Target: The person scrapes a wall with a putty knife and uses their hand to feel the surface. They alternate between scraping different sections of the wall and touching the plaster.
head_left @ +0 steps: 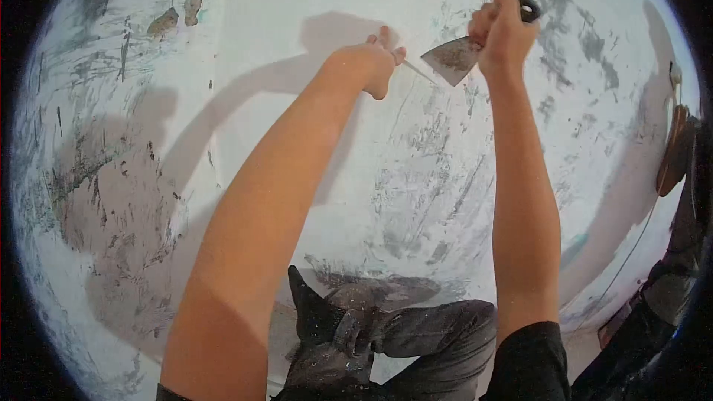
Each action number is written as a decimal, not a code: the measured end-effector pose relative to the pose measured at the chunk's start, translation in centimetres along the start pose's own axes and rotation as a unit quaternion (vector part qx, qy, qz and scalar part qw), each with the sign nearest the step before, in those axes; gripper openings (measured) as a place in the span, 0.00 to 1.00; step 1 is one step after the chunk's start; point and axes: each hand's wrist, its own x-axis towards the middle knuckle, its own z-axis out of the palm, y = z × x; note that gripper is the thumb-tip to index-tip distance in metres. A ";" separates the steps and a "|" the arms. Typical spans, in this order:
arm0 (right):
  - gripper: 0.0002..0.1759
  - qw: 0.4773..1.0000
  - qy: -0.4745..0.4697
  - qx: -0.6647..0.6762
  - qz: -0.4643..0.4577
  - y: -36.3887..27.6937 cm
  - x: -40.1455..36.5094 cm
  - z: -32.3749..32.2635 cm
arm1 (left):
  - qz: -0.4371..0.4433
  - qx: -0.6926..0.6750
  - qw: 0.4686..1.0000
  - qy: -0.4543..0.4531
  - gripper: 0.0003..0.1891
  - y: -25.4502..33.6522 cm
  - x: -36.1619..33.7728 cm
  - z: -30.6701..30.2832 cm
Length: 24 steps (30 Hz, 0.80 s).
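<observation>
A putty knife (451,59) with a wide, stained metal blade and a black handle is gripped in my right hand (507,33). The handle's end with its hanging hole pokes out past my fist, and the blade points left toward my other hand. My left hand (375,63) is bent at the wrist, some fingers partly hidden behind it. From its fingers a thin pale strip (421,72), looking like a flat blade seen edge-on, reaches to near the putty knife's tip; I cannot tell its kind. Both hands are in front of a white, smeared surface (290,0).
Dark scuffs and scrape marks cover much of the surface, with two bare brownish patches (163,22) at upper left. My dark, speckled trousers (438,334) show below. At the right edge are a brown elongated object (674,152) and dark clothing (668,289). Arm shadows fall left.
</observation>
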 end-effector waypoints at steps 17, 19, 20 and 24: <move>0.17 1.000 -0.030 -0.003 -0.003 -0.2 0.1 -0.2 | -0.007 0.000 1.000 -0.017 0.53 0.2 0.0 -0.3; 0.17 1.000 -0.017 0.001 -0.008 0.3 -0.1 -0.1 | -0.002 -0.013 1.000 -0.004 0.53 0.0 0.0 0.1; 0.17 1.000 -0.003 0.004 -0.014 0.6 -0.4 -0.2 | -0.002 -0.014 1.000 -0.004 0.53 0.0 0.0 0.2; 0.19 0.997 -0.043 -0.061 0.018 1.3 0.0 0.0 | 0.004 -0.013 1.000 0.006 0.51 -0.1 0.3 0.2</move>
